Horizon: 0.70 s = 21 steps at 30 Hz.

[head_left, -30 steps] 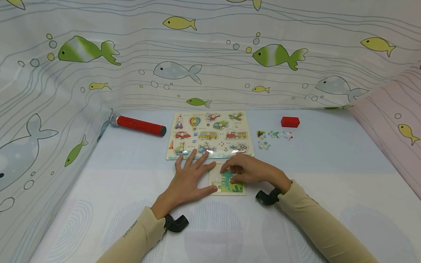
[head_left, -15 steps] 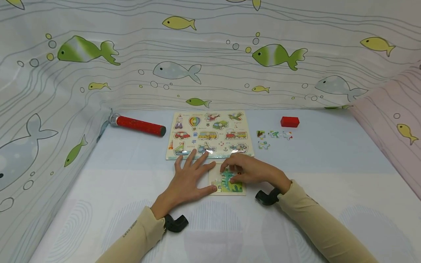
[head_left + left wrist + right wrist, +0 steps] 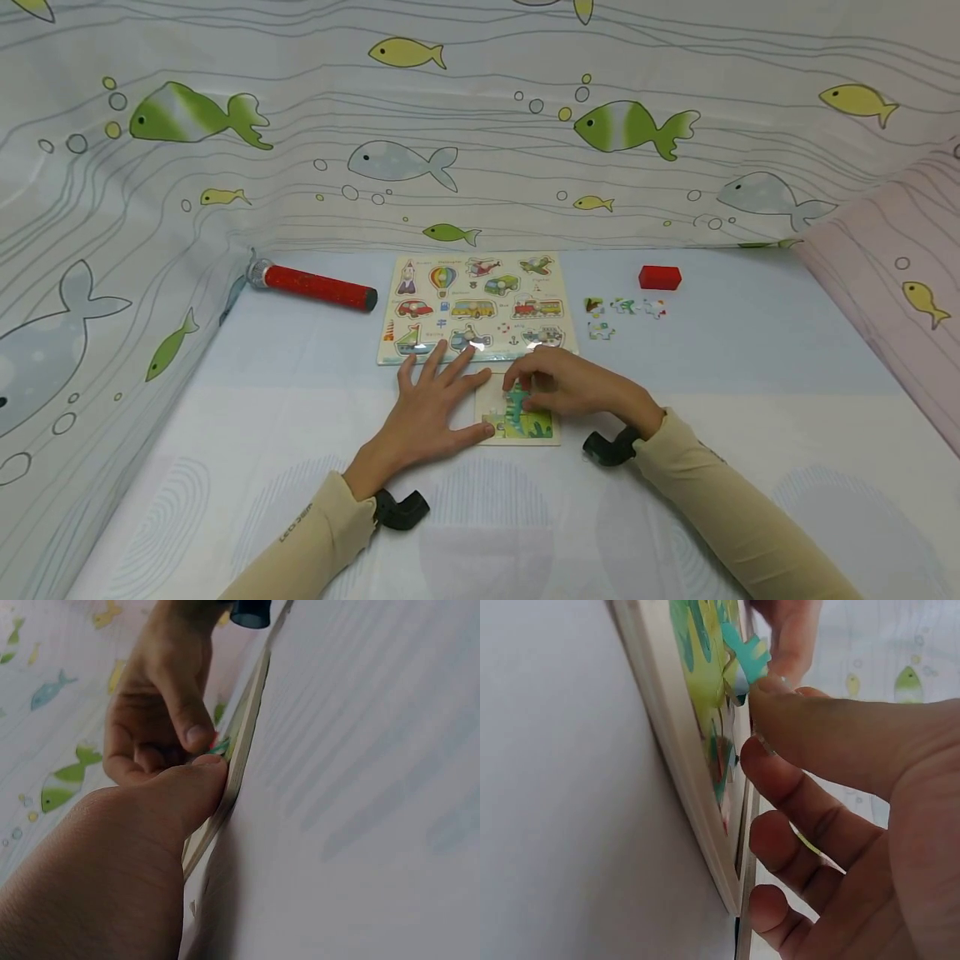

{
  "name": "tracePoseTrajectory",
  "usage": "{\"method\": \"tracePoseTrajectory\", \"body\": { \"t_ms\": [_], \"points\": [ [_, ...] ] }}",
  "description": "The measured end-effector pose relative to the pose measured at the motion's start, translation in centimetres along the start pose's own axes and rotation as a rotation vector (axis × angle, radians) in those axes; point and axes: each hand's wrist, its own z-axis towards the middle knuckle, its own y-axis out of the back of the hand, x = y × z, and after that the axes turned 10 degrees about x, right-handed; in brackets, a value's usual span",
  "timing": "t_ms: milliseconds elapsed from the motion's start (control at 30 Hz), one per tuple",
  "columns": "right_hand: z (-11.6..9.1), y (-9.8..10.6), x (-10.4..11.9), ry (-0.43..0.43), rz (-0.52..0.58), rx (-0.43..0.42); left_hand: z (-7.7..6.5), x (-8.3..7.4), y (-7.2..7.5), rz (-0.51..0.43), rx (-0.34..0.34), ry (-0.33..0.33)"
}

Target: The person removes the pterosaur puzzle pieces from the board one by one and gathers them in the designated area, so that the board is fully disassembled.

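Note:
A small wooden jigsaw tray [image 3: 486,400], part filled with green dinosaur pieces, lies between the two hands. My left hand [image 3: 429,415] rests with fingers spread; its thumb lies on the tray's left edge, as the left wrist view shows, and its fingertips reach the larger board. Over the tray, my right hand [image 3: 573,383] pinches a teal and yellow puzzle piece [image 3: 748,656] between thumb and fingers. In the right wrist view that piece stands tilted out of the picture. The fingers partly hide the tray's upper right.
Behind the tray lies a vehicle peg puzzle board [image 3: 420,287]. Several loose jigsaw pieces [image 3: 601,331] are to its right, near a red block [image 3: 660,277]. A red tube with a silver end [image 3: 315,287] lies at the back left. Fish-patterned cloth [image 3: 487,125] rises behind.
The right thumb and fingers have shifted slightly, and the teal dinosaur shape between them now shows a little higher over the tray. The left hand has kept its place.

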Motion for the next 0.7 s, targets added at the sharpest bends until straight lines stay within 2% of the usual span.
{"method": "tracePoseTrajectory", "body": {
  "t_ms": [167, 333, 567, 700],
  "points": [
    [0.0, 0.0, -0.1, 0.022, -0.001, -0.016, -0.1, 0.0, 0.1, 0.0, -0.002, -0.001],
    [0.1, -0.1, -0.4, 0.053, 0.064, -0.022, -0.1, -0.1, 0.1, -0.004, -0.002, -0.005],
    [0.1, -0.1, -1.0, 0.036, 0.153, -0.014, -0.2, -0.2, 0.2, -0.007, -0.008, -0.01],
    [-0.1, 0.2, -1.2, 0.043, 0.167, -0.018, -0.2, -0.2, 0.2, -0.005, -0.004, -0.008]
  ]
}}
